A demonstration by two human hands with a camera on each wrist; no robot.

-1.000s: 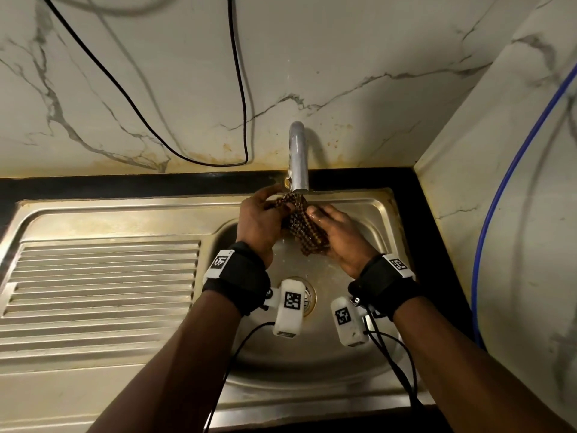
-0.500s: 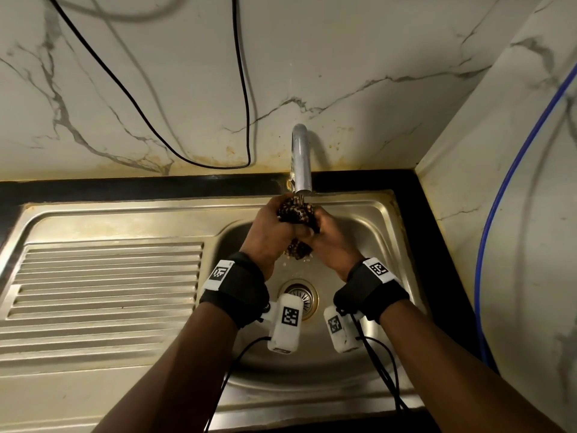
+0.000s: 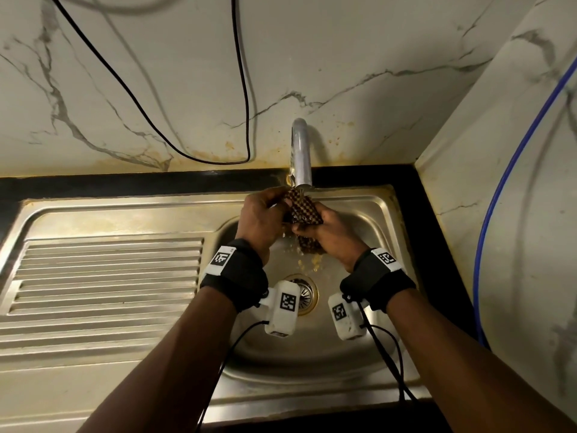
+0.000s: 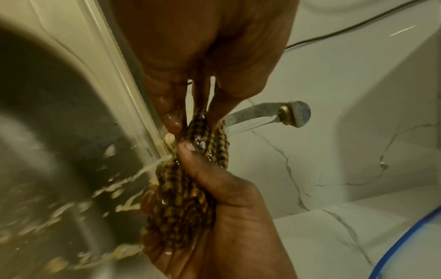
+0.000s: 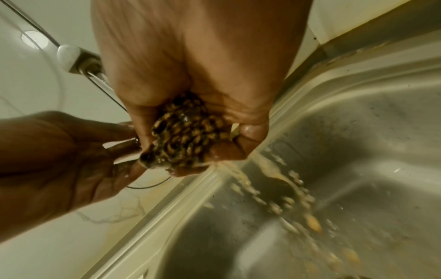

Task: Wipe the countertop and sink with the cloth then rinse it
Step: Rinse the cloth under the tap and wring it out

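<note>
A wet brown-and-tan checked cloth [image 3: 303, 210] is bunched up right under the tap spout [image 3: 301, 157], over the steel sink basin [image 3: 352, 348]. My left hand [image 3: 265, 218] pinches its upper end with thumb and fingertips. My right hand [image 3: 327, 232] is wrapped around the lower part and squeezes it. In the left wrist view the cloth [image 4: 190, 188] runs from my left fingertips [image 4: 171, 120] down into the right fist [image 4: 226, 198]. Water runs off the cloth [image 5: 186, 136] and splashes into the basin [image 5: 358, 151].
The drain [image 3: 304, 293] lies below my wrists. A ribbed steel drainboard [image 3: 103, 276] fills the left. Black countertop [image 3: 437, 245] borders the sink at back and right. A black cable [image 3: 243, 98] hangs on the marble wall; a blue hose [image 3: 499, 195] runs down the right wall.
Both hands have stayed under the spout and worked the cloth. The right hand slid down it into a squeezing grip, and more water now pours off into the basin.
</note>
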